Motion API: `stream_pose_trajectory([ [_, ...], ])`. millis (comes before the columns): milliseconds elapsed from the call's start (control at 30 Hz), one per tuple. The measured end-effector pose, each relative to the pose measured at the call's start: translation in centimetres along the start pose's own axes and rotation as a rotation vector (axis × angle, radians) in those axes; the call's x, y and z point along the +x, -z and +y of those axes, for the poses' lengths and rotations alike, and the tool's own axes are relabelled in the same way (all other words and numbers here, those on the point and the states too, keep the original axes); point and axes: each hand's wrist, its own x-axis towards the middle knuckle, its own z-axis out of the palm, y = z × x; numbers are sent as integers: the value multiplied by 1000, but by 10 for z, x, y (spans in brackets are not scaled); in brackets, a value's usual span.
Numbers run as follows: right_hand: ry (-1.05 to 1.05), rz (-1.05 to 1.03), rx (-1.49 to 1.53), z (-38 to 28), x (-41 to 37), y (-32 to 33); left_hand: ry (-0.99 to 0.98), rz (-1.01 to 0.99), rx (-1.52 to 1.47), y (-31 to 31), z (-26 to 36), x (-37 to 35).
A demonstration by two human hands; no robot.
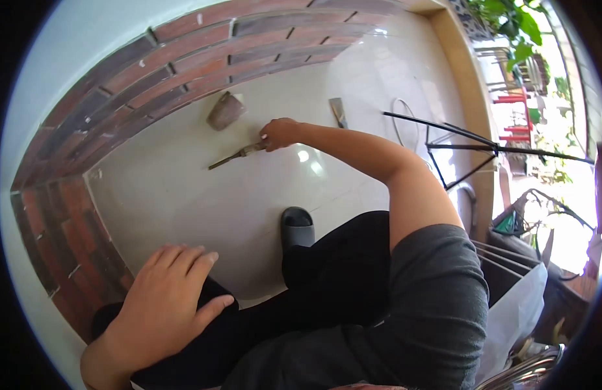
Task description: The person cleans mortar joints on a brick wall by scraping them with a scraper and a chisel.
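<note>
My right hand (281,134) is stretched out low over the floor, its fingers closed around the near end of a long narrow tool (239,156). The tool looks worn and brownish, with a thin shaft pointing left; its exact kind does not show. Just beyond that hand lies a brownish block-shaped lump (226,112) with a pale corner. To the right of it, a putty knife (339,112) rests flat on the tiles. My left hand (166,296) lies palm down over my dark-trousered knee, fingers extended and thumb apart, holding nothing.
A brick-patterned wall (203,55) curves along the left and far side of the pale tiled floor (184,201). At right stand a black metal frame (461,145), a wooden door frame (458,71) and a whitish bag (519,318). A grey slipper (297,227) is on my foot.
</note>
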Motion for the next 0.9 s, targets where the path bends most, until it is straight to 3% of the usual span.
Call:
stream_pose_trajectory([
  [67, 38, -18, 5, 8, 2, 5, -17, -14, -3, 2, 1, 2],
  [167, 62, 210, 54, 42, -11, 26, -7, -24, 1, 5, -1, 4],
  [267, -327, 514, 67, 96, -43, 43, 51, -14, 7, 11, -5, 6],
  [300, -491, 462, -42, 131, -45, 37, 69, -23, -1, 12, -9, 5],
  [333, -643, 379, 41, 132, -74, 42, 82, -10, 8, 12, -13, 5],
  [433, -805, 31, 85, 192, -97, -5, 98, 8, 29, 10, -21, 5],
  [467, -823, 5, 312, 227, -95, -43, 100, 7, 37, 11, -23, 5],
  [533, -756, -37, 346, 237, -102, -68, 98, 3, 23, 11, -28, 0],
  [600, -716, 130, 377, 225, -104, -71, 59, -11, -12, 11, -31, -1],
  [667, -644, 424, 422, 209, -89, -67, 32, -20, -14, 9, -30, -3],
  [767, -379, 373, 876, 107, -86, 7, 16, -38, -26, 6, -34, -2],
  [867, -213, 347, 584, 0, -78, 70, 61, -22, -10, 13, -45, 2],
  [900, 62, 608, 435, -21, -68, 68, 75, 25, 10, 15, -51, 3],
])
